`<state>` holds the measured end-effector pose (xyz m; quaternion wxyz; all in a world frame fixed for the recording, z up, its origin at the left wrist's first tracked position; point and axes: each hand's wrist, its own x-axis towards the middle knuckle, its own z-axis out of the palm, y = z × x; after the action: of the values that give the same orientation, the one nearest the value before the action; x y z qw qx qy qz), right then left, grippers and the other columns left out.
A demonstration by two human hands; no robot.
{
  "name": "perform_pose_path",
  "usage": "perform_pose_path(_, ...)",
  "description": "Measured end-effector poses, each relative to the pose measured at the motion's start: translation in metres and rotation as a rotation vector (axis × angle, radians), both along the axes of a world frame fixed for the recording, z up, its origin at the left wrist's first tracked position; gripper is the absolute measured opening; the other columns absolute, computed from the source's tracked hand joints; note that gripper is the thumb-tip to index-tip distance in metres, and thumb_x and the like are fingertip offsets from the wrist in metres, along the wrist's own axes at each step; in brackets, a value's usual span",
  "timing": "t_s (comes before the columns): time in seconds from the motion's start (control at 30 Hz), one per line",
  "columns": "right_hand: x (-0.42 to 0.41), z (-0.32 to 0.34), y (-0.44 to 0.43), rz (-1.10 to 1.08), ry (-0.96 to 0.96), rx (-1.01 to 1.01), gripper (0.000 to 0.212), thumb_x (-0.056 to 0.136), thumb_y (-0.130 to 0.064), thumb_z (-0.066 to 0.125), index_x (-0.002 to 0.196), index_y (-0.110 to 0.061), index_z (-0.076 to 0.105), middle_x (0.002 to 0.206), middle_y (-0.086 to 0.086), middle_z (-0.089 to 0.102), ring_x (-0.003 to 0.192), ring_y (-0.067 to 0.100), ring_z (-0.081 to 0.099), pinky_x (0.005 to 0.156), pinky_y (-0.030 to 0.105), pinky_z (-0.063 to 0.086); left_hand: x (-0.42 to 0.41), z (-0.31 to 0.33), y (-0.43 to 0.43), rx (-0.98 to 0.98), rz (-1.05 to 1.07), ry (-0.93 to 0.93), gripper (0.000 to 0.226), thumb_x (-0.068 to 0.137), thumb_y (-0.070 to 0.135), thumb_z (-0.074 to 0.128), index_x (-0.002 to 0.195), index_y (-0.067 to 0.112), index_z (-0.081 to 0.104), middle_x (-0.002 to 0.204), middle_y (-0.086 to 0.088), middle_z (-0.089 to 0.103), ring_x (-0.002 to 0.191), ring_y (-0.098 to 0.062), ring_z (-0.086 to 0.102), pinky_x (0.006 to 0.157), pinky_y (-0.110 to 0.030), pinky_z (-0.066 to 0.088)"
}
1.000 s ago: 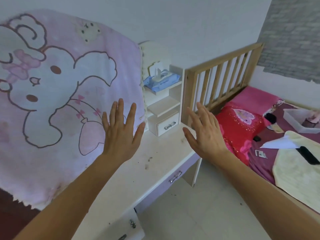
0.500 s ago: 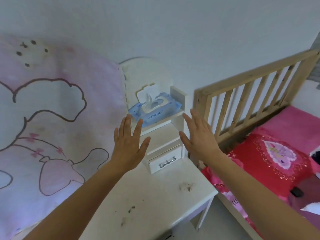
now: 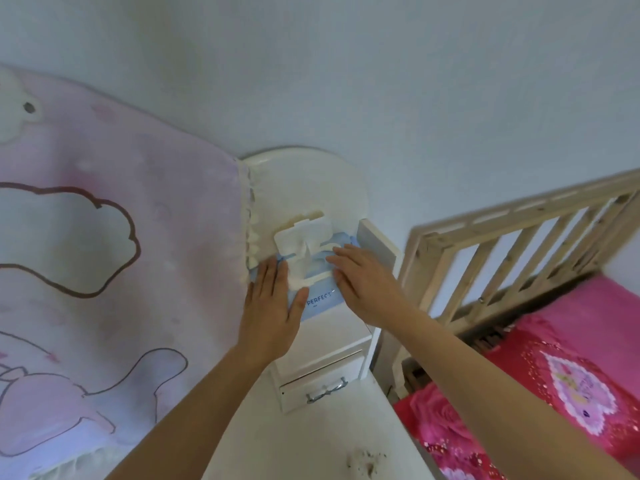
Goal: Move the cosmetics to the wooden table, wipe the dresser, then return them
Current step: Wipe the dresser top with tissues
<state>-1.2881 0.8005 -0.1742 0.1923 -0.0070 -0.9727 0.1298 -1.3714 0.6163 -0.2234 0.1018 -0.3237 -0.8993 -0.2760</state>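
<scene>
Both hands have reached forward from above the tabletop (image 3: 311, 445) to the blue pack of wet wipes (image 3: 320, 301) on the small shelf unit (image 3: 332, 344) above the drawer. The left hand (image 3: 273, 306) lies flat on the pack's left side, grip released; the right hand (image 3: 367, 289) covers its right side, fingers spread, grip unclenched. The flip lid (image 3: 304, 233) stands open, a wipe sticking up, beyond it the pink blanket (image 3: 121, 254) and wooden bed rail (image 3: 519, 244).
</scene>
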Motion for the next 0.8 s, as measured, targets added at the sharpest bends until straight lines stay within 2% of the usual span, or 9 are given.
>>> perform_pose_path(0.13, -0.018, -0.010, 0.005, 0.004, -0.044, 0.024, 0.035, 0.100, -0.026, 0.044, 0.129, -0.019, 0.062, 0.140, 0.007, 0.053, 0.128, 0.026, 0.048, 0.109, 0.042, 0.037, -0.007, -0.016, 0.003, 0.076, -0.016, 0.022, 0.078, 0.095, 0.063, 0.014, 0.154, 0.012, 0.014, 0.161, -0.005, 0.013, 0.149, -0.016, 0.008, 0.118, -0.027, 0.011)
perform_pose_path(0.3, -0.032, -0.005, 0.007, -0.023, -0.083, 0.011, 0.053, 0.089, -0.045, 0.028, 0.125, -0.032, 0.065, 0.133, -0.002, 0.055, 0.119, 0.019, 0.048, 0.102, 0.037, 0.041, -0.005, -0.020, 0.008, 0.106, 0.021, 0.018, 0.077, 0.094, 0.063, 0.014, 0.154, 0.015, 0.013, 0.161, -0.003, 0.015, 0.148, -0.013, 0.010, 0.116, -0.025, 0.013)
perform_pose_path(0.4, -0.042, 0.002, 0.019, 0.035, -0.135, -0.003, 0.040, 0.093, -0.044, 0.041, 0.121, -0.035, 0.067, 0.123, -0.004, 0.054, 0.112, 0.019, 0.045, 0.099, 0.036, 0.041, -0.004, -0.018, 0.009, 0.108, 0.038, 0.033, 0.077, 0.094, 0.062, 0.016, 0.153, 0.013, 0.017, 0.160, -0.005, 0.018, 0.146, -0.009, 0.010, 0.116, -0.025, 0.014)
perform_pose_path(0.47, -0.048, 0.005, 0.026, 0.080, -0.141, -0.023, 0.030, 0.095, -0.043, 0.051, 0.119, -0.037, 0.069, 0.118, -0.005, 0.054, 0.110, 0.019, 0.044, 0.098, 0.036, 0.041, -0.001, -0.014, 0.010, 0.121, 0.054, 0.017, 0.077, 0.093, 0.063, 0.019, 0.152, 0.014, 0.021, 0.159, -0.004, 0.023, 0.146, -0.011, 0.016, 0.116, -0.030, 0.024)
perform_pose_path(0.53, -0.052, 0.006, 0.030, 0.111, -0.153, -0.020, 0.030, 0.096, -0.046, 0.051, 0.119, -0.038, 0.068, 0.117, -0.006, 0.054, 0.112, 0.019, 0.043, 0.098, 0.036, 0.041, -0.001, -0.005, 0.013, 0.164, 0.107, -0.021, 0.072, 0.091, 0.068, 0.029, 0.148, 0.022, 0.031, 0.151, 0.003, 0.037, 0.137, -0.013, 0.035, 0.103, -0.032, 0.040)
perform_pose_path(0.6, -0.053, 0.004, 0.031, 0.132, -0.146, 0.011, 0.031, 0.097, -0.047, 0.048, 0.121, -0.038, 0.067, 0.119, -0.005, 0.054, 0.113, 0.021, 0.042, 0.098, 0.037, 0.041, -0.003, 0.008, 0.018, 0.222, 0.209, -0.067, 0.067, 0.084, 0.074, 0.040, 0.135, 0.031, 0.044, 0.132, 0.010, 0.055, 0.116, -0.011, 0.054, 0.087, -0.030, 0.048)
perform_pose_path(0.7, -0.051, -0.001, 0.036, 0.156, -0.108, 0.014, 0.031, 0.098, -0.045, 0.048, 0.121, -0.037, 0.067, 0.121, -0.004, 0.055, 0.113, 0.023, 0.043, 0.098, 0.038, 0.040, -0.002, 0.021, 0.026, 0.199, 0.355, -0.033, 0.059, 0.080, 0.070, 0.054, 0.122, 0.029, 0.056, 0.110, 0.010, 0.065, 0.095, -0.014, 0.063, 0.075, -0.031, 0.050)
perform_pose_path(0.8, -0.051, -0.002, 0.039, 0.168, -0.105, -0.049, 0.031, 0.099, -0.045, 0.048, 0.120, -0.036, 0.068, 0.123, -0.006, 0.055, 0.114, 0.021, 0.043, 0.098, 0.038, 0.040, 0.000, 0.018, 0.031, 0.220, 0.388, 0.012, 0.038, 0.092, 0.049, 0.052, 0.119, 0.022, 0.056, 0.100, 0.003, 0.066, 0.084, -0.019, 0.062, 0.065, -0.029, 0.042)
